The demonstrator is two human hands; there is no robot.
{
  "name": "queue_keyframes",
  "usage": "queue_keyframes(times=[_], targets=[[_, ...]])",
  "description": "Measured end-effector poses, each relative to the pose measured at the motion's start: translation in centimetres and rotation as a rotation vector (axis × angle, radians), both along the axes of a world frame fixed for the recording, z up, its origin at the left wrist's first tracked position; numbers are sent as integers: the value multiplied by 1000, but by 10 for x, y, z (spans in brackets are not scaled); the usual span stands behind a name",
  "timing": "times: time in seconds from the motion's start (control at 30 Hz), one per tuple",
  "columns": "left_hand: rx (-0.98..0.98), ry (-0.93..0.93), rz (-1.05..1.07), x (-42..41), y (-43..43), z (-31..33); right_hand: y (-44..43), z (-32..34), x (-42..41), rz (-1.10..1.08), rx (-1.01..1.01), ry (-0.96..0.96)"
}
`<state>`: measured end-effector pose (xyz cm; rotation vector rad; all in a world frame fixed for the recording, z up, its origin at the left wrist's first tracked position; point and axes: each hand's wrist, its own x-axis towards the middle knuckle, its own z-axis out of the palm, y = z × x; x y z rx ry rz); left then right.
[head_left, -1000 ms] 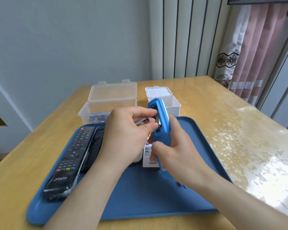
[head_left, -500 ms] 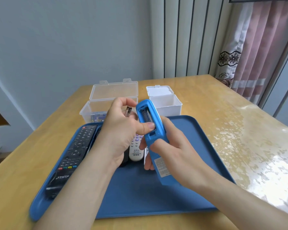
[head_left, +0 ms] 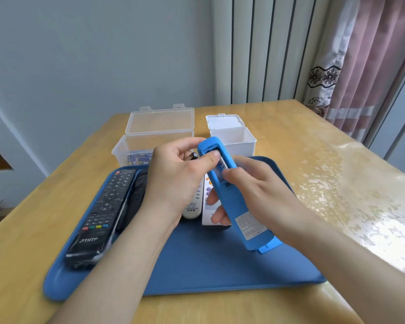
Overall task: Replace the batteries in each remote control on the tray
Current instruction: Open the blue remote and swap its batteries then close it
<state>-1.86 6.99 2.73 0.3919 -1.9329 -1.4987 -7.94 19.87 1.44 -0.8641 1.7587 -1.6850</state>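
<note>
Step in hand: the battery swap on the blue remote (head_left: 234, 206) is looking underway; its back is facing up and the battery bay (head_left: 220, 163) near the top end is lying open.
Location of the work piece: the blue remote is being held tilted in the air above the tray (head_left: 220, 265), top end pointing away from the person.
Right hand (head_left: 262, 195): it is wrapping the remote's middle, fingers curling underneath, thumb lying across the back just below the bay.
Left hand (head_left: 173, 174): its curled fingers are pinching one battery (head_left: 193, 155) against the palm while the thumb tip is pressing into the open bay.
Judgement: one cell is already out or waiting to go in; which one I cannot tell. The thumb is probably working the cell inside the bay.
Next move: it is calling for a clean lever or push at the spring end, with polarity checked.
Supplies: a clear box (head_left: 154, 139) is holding batteries behind the tray; a white box (head_left: 234, 139) is standing open beside it.
Writing: the black remote (head_left: 103, 213) on the tray's left is reading "THTF". The sticker (head_left: 250, 224) on the blue remote is showing print too small to read.
</note>
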Motion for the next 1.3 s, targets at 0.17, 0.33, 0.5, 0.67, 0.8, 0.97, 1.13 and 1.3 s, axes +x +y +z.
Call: queue_keyframes(times=[0.17,0.33,0.5,0.67,0.8,0.97,1.13,1.3], targets=[[1,-94,-24,-2,2,-7,-3,-5,-3,-51,41,25],[408,-96,-242,-2,-9,-4,3,0,-13,-101,-5,-242],[152,-12,-278,-5,-8,-17,6,-2,-21,-155,-58,-336],[30,54,-218,-6,-5,-21,4,-5,-19,-130,-107,-253],[31,86,-191,-6,-2,-20,3,-5,-18,-156,-140,-234],[-95,31,-125,-6,-5,-20,2,-6,-16,-145,-182,-255],[-186,-24,-243,-4,-4,-19,1,-9,-17,-149,-253,-244],[-93,27,-184,-6,-5,-23,2,-10,-20,-174,-229,-156]])
